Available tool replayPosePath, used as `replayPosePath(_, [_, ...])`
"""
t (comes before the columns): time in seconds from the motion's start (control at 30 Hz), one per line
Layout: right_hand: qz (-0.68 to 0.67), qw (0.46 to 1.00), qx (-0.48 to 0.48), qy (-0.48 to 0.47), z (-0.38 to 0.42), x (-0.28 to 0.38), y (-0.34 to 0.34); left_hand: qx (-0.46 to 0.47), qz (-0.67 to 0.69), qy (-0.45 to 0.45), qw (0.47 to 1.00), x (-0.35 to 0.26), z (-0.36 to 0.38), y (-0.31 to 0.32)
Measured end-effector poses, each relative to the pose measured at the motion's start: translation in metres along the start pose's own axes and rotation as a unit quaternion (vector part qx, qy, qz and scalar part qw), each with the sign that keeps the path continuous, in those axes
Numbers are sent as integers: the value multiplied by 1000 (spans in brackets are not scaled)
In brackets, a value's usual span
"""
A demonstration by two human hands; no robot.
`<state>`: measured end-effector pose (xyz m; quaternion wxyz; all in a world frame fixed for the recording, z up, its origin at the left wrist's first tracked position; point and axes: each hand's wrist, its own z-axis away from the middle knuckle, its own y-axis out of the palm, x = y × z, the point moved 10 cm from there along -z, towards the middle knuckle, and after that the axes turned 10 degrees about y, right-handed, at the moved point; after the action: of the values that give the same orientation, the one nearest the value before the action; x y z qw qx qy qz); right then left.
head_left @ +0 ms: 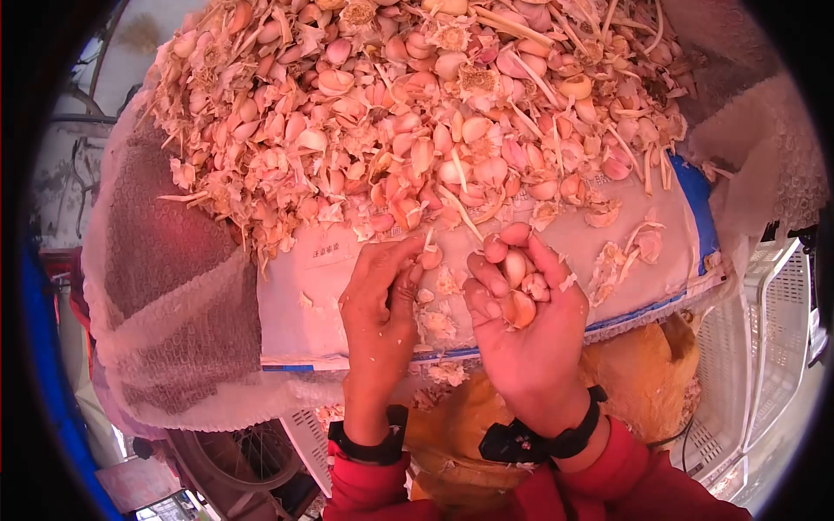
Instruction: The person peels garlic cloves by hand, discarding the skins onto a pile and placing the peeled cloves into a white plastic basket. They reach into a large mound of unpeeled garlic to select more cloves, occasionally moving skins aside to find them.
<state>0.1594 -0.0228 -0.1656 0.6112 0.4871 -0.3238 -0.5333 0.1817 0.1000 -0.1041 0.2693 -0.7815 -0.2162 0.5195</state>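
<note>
Head view: the right hand [530, 321] lay palm up just below the garlic pile [417, 113], its grip cupped around several garlic cloves [514, 278]. The left hand [378, 313] sat just beside it, fingertips pinched on a single clove [431, 257] at the pile's lower edge. The pile rested on a white sack [347, 295]. Loose skins [439, 326] lay between the hands, below the pile. A white crate [764, 347] stood to the right of the pile.

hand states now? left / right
Left hand: pinching one garlic clove at its fingertips.
Right hand: cupped palm up, holding several garlic cloves.
</note>
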Motion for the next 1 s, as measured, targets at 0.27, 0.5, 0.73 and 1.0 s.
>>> replayPosePath(0.27, [14, 1000, -6, -5, -1, -2, -1, -82, 176, -71, 978, 20, 19, -14])
replayPosePath(0.5, [14, 999, -3, -28, 0, 7, 2, -41, -36, 29, 998, 2, 17, -37])
replayPosePath(0.73, [1, 996, 25, -82, 10, 31, 25, 72, -247, 156, 954, -36, -1, -1])
replayPosePath(1.0, [-6, 998, 14, -65, 9, 29, 20, 123, -252, 143, 949, -41, -4, 22])
